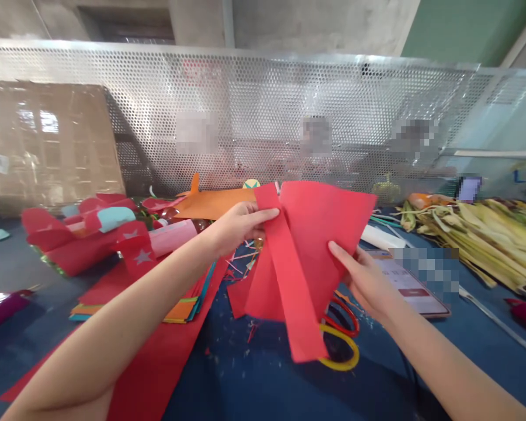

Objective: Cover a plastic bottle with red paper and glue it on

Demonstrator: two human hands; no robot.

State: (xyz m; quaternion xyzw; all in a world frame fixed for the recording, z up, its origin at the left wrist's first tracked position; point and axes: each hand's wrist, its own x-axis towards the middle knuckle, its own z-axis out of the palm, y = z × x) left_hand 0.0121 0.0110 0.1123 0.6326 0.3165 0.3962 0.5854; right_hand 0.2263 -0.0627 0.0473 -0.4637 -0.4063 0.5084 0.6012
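"Holding anything in the left hand [244, 225]?"

"Yes, a red strip [293, 286]. The thumb presses on its upper end, with the other fingers bent in behind."

"And the right hand [366, 280]?"

"It pinches a wide red sheet [318, 234] near the right edge, thumb in front. The other fingers are partly hidden by the paper."

"Where do the two pieces sit?"

"Up over the blue table [234, 374], between the hands. The strip slants down across the front of the sheet, and its lower end reaches past the sheet's bottom edge. I can't tell if that end touches the table."

"What's below?"

"A yellow loop [339, 367] and a red loop [356, 323], like scissor handles, partly covered by the red paper."

"On the left?"

"A stack of coloured paper [186, 310], a pink roll [173, 238] beyond it, and a cardboard box [48, 169] at the back."

"Right side?"

"A tablet [416, 292] near the right hand, with husks [469, 240] farther off."
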